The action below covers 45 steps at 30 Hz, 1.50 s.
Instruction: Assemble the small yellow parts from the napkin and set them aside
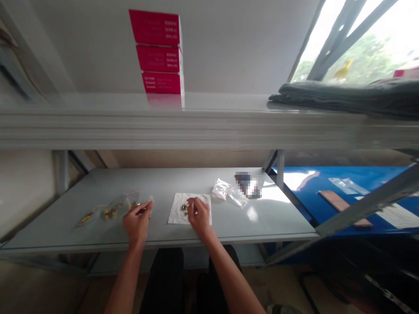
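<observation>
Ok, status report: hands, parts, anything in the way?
Left hand pinching a bag. Right hand fingertips on small parts on white sheet. Other bags lie aside, not blocking.

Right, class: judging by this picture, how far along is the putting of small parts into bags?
Seemingly done: filled bags with yellow pieces lie on the table, left side. In hand: the left hand holds a small clear bag; the right hand touches the loose pieces on the white sheet. Left: those few pieces, and the spare clear bags right of the sheet.
</observation>
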Available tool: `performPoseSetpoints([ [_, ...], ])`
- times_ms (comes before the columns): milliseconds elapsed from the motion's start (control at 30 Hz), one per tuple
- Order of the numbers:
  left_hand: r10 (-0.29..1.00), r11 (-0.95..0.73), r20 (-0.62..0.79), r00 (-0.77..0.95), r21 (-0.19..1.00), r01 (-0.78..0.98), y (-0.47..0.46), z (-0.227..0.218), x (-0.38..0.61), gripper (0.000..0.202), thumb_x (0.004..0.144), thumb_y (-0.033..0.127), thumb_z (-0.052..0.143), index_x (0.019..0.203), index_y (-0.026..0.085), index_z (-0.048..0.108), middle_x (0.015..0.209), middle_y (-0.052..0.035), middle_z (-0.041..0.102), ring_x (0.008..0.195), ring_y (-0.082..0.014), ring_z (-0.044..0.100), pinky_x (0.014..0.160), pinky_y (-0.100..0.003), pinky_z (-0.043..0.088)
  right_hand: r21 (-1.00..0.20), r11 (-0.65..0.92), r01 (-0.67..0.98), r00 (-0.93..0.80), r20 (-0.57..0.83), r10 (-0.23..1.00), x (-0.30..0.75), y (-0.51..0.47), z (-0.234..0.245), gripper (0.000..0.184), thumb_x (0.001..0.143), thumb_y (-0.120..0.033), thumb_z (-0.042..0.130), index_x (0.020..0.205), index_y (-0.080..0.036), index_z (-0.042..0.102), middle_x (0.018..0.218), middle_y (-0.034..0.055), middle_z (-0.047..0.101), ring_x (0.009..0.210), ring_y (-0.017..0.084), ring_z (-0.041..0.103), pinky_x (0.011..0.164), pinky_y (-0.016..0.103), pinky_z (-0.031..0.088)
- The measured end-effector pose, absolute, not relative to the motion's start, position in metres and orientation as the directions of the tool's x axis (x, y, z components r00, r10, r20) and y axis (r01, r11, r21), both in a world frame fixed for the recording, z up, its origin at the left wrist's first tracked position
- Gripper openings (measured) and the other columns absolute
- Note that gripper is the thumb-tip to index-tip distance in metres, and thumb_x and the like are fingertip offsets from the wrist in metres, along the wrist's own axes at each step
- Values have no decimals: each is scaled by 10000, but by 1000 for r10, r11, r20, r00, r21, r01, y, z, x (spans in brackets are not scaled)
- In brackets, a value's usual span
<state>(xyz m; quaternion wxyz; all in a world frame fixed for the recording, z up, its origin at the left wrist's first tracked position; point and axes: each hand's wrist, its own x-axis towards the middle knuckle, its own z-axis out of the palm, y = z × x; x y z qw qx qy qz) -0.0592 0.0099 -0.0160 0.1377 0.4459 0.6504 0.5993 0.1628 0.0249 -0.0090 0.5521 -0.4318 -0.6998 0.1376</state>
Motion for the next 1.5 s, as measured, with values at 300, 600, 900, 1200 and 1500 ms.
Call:
performPoseSetpoints([
  [300, 923, -220, 263, -282, 960, 176, -2, -12, -41, 255, 764, 416, 753, 767, 162, 723, 652, -3, 664, 634, -162, 624, 626, -267, 529, -639, 590, 493, -299, 512, 805, 103, 8, -8, 320, 933, -168, 531, 1234, -243, 610, 1010, 31, 685, 679, 125, 632, 643, 215, 462],
  [600, 948, -208, 239, -208, 965, 162, 0, -20, -42, 279, 788, 423, 744, 909, 174, 772, 952, -78, 766, 925, -246, 699, 853, -346, 558, -616, 589, 523, -294, 518, 803, 108, 10, -14, 304, 952, -235, 578, 1248, -241, 647, 1023, 47, 693, 699, 135, 642, 703, 235, 498],
  [900, 929, -221, 297, -218, 923, 316, -2, -18, -41, 326, 817, 497, 687, 824, 172, 722, 778, -35, 726, 735, -198, 667, 681, -271, 527, -617, 596, 514, -285, 532, 797, 109, 10, -17, 367, 987, -230, 508, 1329, -255, 638, 920, 59, 706, 704, 150, 644, 679, 236, 482],
  [1200, 916, -293, 391, -84, 799, 525, -2, -8, -33, 318, 900, 483, 554, 818, 202, 677, 822, -54, 722, 793, -220, 665, 732, -292, 510, -615, 524, 589, -214, 507, 835, 106, 12, -17, 203, 922, -154, 570, 921, -234, 756, 809, 47, 742, 649, 164, 640, 629, 237, 420],
  [1500, 898, -302, 433, -75, 731, 612, -7, -4, -24, 200, 843, 300, 568, 663, 212, 568, 665, 5, 594, 644, -164, 569, 646, -253, 455, -710, 396, 582, 62, 525, 849, 107, 18, -23, 218, 924, -138, 504, 900, -204, 710, 803, 58, 718, 676, 181, 626, 653, 260, 426],
])
